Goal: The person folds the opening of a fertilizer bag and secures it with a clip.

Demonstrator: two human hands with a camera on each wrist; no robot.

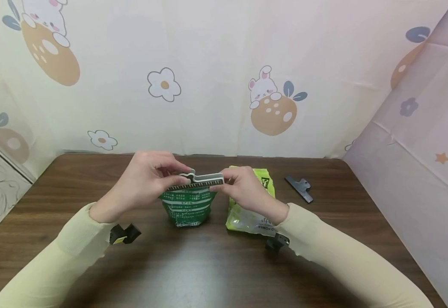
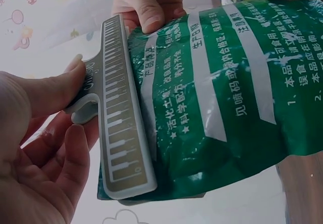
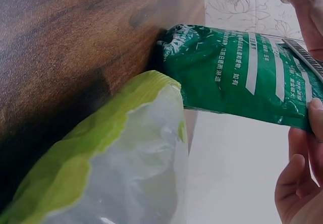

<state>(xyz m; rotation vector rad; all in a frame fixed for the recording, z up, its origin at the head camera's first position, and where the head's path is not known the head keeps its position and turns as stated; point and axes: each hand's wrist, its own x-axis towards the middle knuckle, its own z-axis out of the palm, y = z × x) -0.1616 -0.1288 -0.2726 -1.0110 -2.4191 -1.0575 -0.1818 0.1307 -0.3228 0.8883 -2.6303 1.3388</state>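
A green plastic bag (image 1: 188, 209) with white lettering stands upright on the table. Across its top edge lies a long grey bag clip (image 2: 123, 128) with a piano-key pattern; part of its back half shows behind the bag. My left hand (image 1: 140, 182) pinches the clip's handle between thumb and fingers. With thumb and fingers, my right hand (image 1: 248, 190) pinches the bag's top corner near the clip's far end. In the right wrist view that hand (image 3: 303, 178) is partly cut off by the frame.
A yellow-green and clear bag (image 1: 247, 220) lies beneath the right forearm, beside the green bag. Farther right on the wooden table (image 1: 200, 273) lies a dark grey clip (image 1: 301, 188). A patterned curtain (image 1: 208, 77) hangs behind the table and along its right side.
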